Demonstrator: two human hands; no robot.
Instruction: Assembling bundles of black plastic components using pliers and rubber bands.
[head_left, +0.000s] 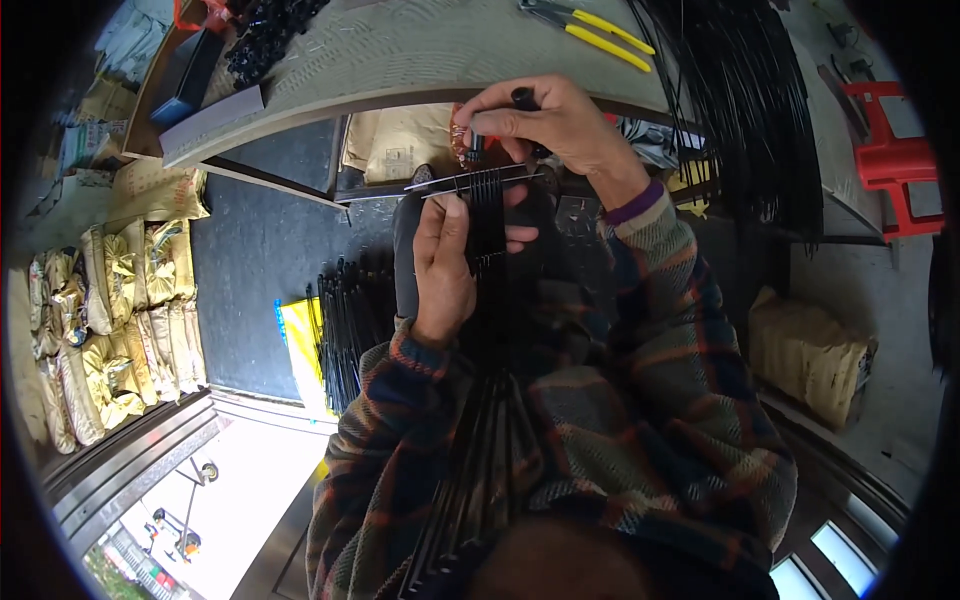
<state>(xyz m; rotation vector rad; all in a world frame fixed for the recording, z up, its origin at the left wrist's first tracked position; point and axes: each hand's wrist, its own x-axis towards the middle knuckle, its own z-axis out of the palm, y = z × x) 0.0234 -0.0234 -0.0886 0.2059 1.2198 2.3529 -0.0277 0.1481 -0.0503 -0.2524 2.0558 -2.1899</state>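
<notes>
My left hand (443, 265) is closed around a flat row of thin black rods (487, 215), held in front of my lap. A thin metal rod (470, 179) crosses their top end, and more black strips lie alongside it. Above them, my right hand (555, 125) is closed, with a small black part (477, 138) pinched between thumb and finger. A black cylindrical piece (523, 97) also shows at the right hand's fingers; how it is held is unclear. A bundle of long black rods (485, 450) rests against my body.
Ahead is a workbench (400, 60) with yellow-handled pliers (600, 38), small black parts (270, 40) and a hanging bundle of black rods (760, 110). More rods (350, 330) stand at left near stacked tan sacks (120, 330). A red stool (890, 160) stands far right.
</notes>
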